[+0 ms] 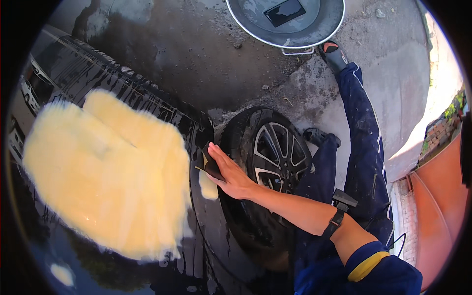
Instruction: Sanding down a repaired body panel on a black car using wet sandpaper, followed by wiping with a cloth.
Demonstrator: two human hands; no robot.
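My right hand [231, 173] reaches left to the edge of a black car panel [199, 206]. Its fingers are stretched out together over a folded dark sheet that looks like sandpaper [214, 169], pressed against the panel edge. A small patch of cream-yellow filler [208, 187] shows just below the sheet. Left of it, a broad smoothed area of the same cream-yellow filler [113, 182] covers much of the wet panel. Right beside my hand is the wheel [275, 147], with its black tire and dark spoked rim. My left hand is out of the picture.
A round metal basin [286, 45] with a handle stands at the top, holding water and a dark flat rectangle [284, 12]. My legs in navy trousers [361, 118] stretch along the right of the wheel. An orange-red panel [437, 201] and bricks [437, 140] lie far right.
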